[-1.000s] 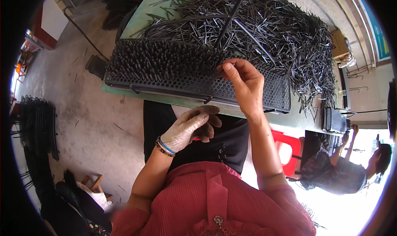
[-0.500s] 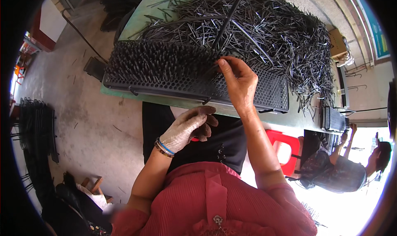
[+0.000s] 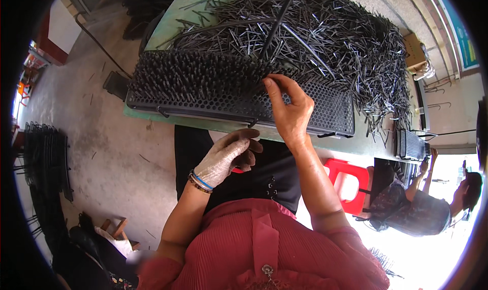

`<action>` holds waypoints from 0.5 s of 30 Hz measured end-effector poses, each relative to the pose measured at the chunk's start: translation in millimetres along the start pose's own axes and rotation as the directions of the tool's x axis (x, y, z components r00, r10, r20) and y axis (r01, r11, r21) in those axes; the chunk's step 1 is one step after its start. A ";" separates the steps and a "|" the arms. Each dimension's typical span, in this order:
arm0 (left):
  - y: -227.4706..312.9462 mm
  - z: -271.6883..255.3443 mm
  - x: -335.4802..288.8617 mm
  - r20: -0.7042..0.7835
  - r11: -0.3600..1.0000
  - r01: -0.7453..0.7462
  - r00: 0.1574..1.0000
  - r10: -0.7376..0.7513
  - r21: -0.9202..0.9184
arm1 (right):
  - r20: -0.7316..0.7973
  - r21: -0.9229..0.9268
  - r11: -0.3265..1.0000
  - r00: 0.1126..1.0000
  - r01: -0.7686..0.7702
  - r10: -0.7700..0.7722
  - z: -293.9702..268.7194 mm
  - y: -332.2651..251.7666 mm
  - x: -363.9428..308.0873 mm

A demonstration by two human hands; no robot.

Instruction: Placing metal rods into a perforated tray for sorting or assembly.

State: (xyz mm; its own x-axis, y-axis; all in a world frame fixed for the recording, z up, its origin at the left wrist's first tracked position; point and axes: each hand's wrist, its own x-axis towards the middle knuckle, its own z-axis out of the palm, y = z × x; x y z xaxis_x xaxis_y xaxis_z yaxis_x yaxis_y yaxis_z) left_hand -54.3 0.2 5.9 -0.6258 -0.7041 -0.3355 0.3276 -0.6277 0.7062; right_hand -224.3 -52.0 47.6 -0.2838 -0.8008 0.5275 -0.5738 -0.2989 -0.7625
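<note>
A long black perforated rack (image 3: 203,106) lies along the table's near edge, with thin black sticks (image 3: 173,71) standing packed in the holes of its left part. Over the rack's middle, by the border of the standing sticks, my bare right hand (image 3: 292,107) is closed, thumb and forefinger pinched together. What is between those fingertips is too dark and blurred to make out. Just in front of the rack's near edge, my left hand (image 3: 226,158), in a soiled pale glove, hangs half curled with its fingers apart. Nothing shows in it; the palm is hidden.
Behind the rack, loose black sticks (image 3: 345,46) form a big heap on the green table (image 3: 178,23). A black rod frame (image 3: 278,23) rises over it. To the right are a red stool (image 3: 351,178) and a person (image 3: 412,206) at another rack. Stacked black racks (image 3: 46,163) stand left.
My right hand has shifted slightly left and down over the rack. My left hand has moved a little left, its fingers still half curled. The person at right has moved slightly.
</note>
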 end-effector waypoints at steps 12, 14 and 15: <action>-0.9 -1.4 -0.9 -0.012 1.000 0.007 1.000 -0.007 -0.007 | 0.158 -0.012 0.990 0.978 0.137 -0.134 9.4 10.5 0.6; -0.5 -1.2 -0.5 -0.002 1.000 0.001 1.000 -0.001 -0.010 | 0.180 -0.080 0.951 0.943 0.299 -0.282 9.7 14.0 -0.3; -0.7 -1.2 -0.3 -0.001 1.000 0.001 1.000 -0.001 -0.010 | 0.179 -0.081 0.951 0.943 0.299 -0.281 9.3 14.2 -0.3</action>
State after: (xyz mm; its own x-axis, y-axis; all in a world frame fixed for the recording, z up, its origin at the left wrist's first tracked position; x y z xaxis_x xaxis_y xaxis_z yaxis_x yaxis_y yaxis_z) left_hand -53.5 0.4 4.8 -0.6256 -0.7037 -0.3369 0.3339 -0.6318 0.6995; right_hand -225.2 -60.9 33.1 0.0316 -0.7639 0.6446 -0.6926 -0.4817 -0.5369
